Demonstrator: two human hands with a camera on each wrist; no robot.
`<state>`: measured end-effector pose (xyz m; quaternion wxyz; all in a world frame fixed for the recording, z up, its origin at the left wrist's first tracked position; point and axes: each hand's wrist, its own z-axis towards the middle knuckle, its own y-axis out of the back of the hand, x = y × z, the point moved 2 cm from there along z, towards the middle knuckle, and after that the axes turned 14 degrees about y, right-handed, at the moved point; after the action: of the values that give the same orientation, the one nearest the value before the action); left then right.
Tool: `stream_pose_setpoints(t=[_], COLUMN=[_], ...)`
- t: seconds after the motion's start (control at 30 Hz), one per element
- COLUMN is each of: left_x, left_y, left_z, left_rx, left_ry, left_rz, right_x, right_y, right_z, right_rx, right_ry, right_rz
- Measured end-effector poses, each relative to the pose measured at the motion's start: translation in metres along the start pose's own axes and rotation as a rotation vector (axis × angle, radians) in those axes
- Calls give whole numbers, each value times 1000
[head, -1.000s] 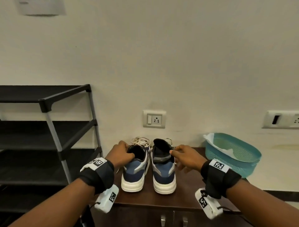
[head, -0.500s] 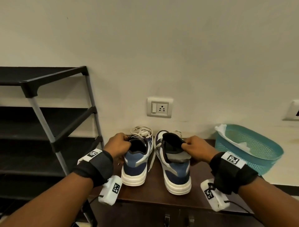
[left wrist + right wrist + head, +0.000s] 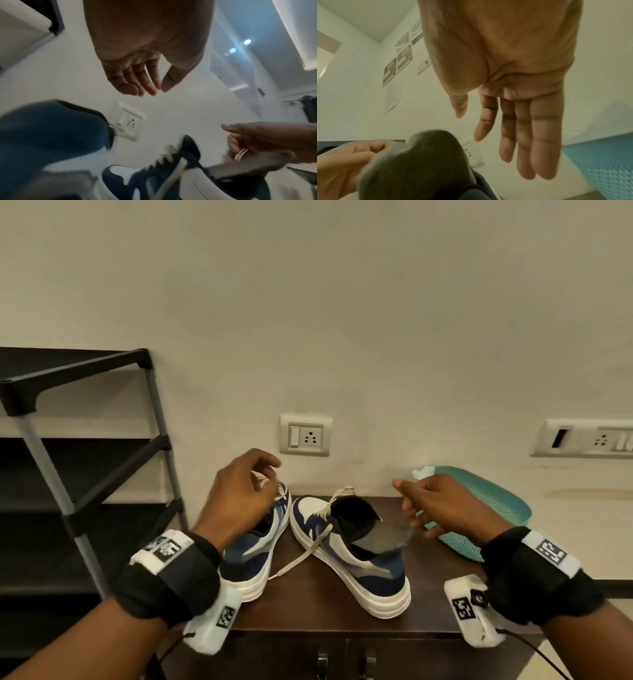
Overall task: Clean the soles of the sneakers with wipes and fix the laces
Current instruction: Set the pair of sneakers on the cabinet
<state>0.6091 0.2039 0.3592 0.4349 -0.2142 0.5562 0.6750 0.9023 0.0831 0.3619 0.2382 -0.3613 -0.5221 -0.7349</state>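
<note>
Two blue-and-white sneakers stand on a dark cabinet top (image 3: 318, 607), heels toward me. The left sneaker (image 3: 260, 549) is partly hidden behind my left wrist. The right sneaker (image 3: 363, 570) is angled, toe to the left, with a grey insole (image 3: 380, 537) sticking out of its collar and a loose lace (image 3: 301, 556) trailing on the wood. My left hand (image 3: 263, 474) hovers over the left sneaker's laces, fingers loosely curled and empty in the left wrist view (image 3: 154, 89). Just right of the insole, my right hand (image 3: 407, 498) hangs with straight, empty fingers (image 3: 522, 148).
A teal basket (image 3: 493, 501) with a white wipe (image 3: 423, 472) stands at the right against the wall. A black shoe rack (image 3: 85, 474) is on the left. A wall socket (image 3: 306, 435) sits behind the sneakers. Cabinet handles show below the front edge.
Both hands let go of the sneakers' collars and lifted up and apart. The right sneaker now sits turned, heel out to the right, with its insole pulled partly out.
</note>
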Motion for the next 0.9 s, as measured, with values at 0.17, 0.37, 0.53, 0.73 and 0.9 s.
stream_pose_setpoints(t=[0.17,0.37,0.53,0.73,0.9], left_x=[-28,-43,-48,-48,-47], left_y=[-52,-87,-112,-119,-115], left_z=[-14,-11,-13,-11,-8], left_rx=[302,375,327,364,286], left_ry=[-314,-383,-255,-188,-226], left_rz=[140,509,766,759,540], right_x=[4,-4,-4,-1,2], right_y=[-5,5,-7,-20,-18], right_z=[-18,-7,0,1,-1], right_rx=[85,-36,57,182,216], right_ry=[84,228,213,148,76], right_rz=[-187,-272,-227,-186,-144])
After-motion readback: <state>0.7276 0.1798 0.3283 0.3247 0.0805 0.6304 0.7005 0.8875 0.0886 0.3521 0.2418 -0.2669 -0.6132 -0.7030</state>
